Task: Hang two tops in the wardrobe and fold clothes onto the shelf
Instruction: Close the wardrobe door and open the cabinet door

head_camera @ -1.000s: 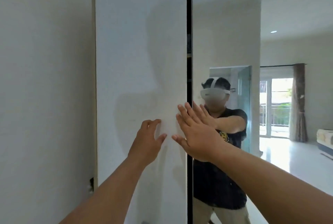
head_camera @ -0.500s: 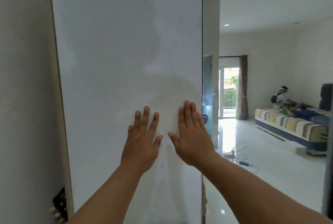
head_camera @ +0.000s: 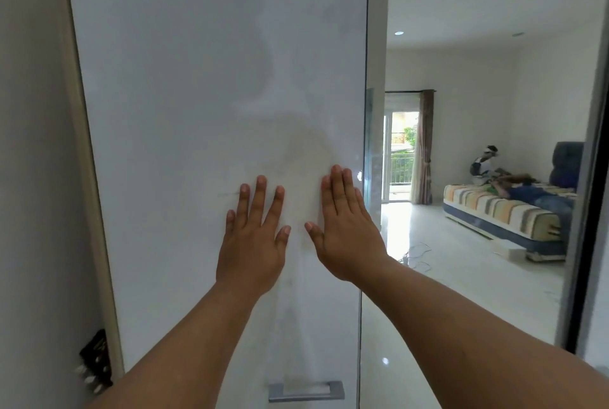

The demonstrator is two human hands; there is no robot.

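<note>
While flat, both hands [head_camera: 296,237] press wardrobe door [head_camera: 197,112].

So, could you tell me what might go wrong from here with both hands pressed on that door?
The right hand lies flat by the white door's edge, next to the mirror panel; its fingers could get pinched at that seam if the door shifts. The left hand also presses flat while the handle sits unused below, so palms may slip on the glossy surface and leave smudges.
</note>
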